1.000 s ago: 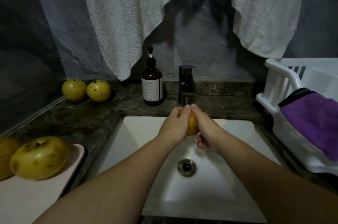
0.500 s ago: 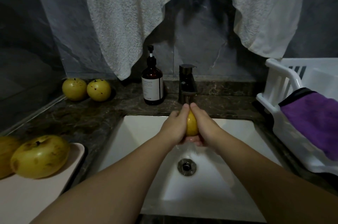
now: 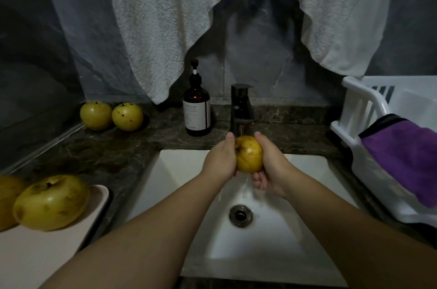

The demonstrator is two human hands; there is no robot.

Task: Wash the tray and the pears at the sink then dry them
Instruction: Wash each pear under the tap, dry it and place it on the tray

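A yellow pear is held between my left hand and my right hand over the white sink, right under the dark faucet. Water drips from the pear toward the drain. At the lower left, a pale tray on the counter carries a large pear and part of another pear at the frame edge. Two spotted pears rest on the dark counter at the back left.
A brown soap pump bottle stands left of the faucet. A white towel hangs on the wall above. A white plastic basket with a purple cloth draped over its rim sits at the right.
My hands have spread apart around the pear and turned it, so more of its yellow skin shows between them. It stays under the faucet.
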